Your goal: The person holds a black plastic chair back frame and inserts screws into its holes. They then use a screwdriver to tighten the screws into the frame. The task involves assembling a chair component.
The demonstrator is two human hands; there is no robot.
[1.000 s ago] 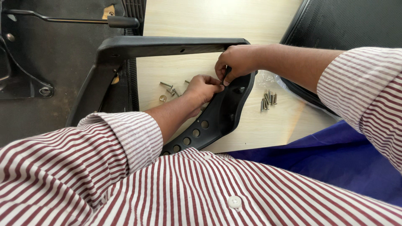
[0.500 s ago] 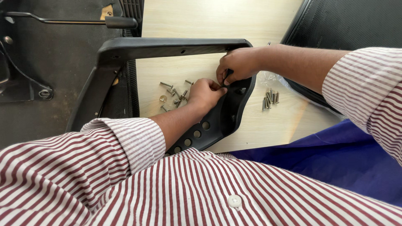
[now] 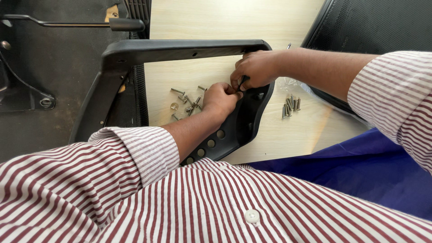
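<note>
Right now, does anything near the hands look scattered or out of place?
Yes. Loose screws lie scattered on the wooden board beside the left hand, while others sit grouped right of the black armrest.

The armrest frame [image 3: 180, 50] under the fingers is plain matte black, and its curved bracket [image 3: 234, 130] just below the fingers is the same black with a row of dark round holes. The screws [image 3: 186, 100] to the left of the fingers are silver grey and shiny, and the screws [image 3: 290, 104] to the right of the fingers have the same colour. The board [image 3: 216, 20] behind the fingers is pale beige with a faint wood grain. The shirt sleeve [image 3: 139, 148] has dark red and white stripes. The cloth [image 3: 360, 175] below and right of the fingers is deep blue. The mesh seat back [image 3: 373, 22] above is black
</note>
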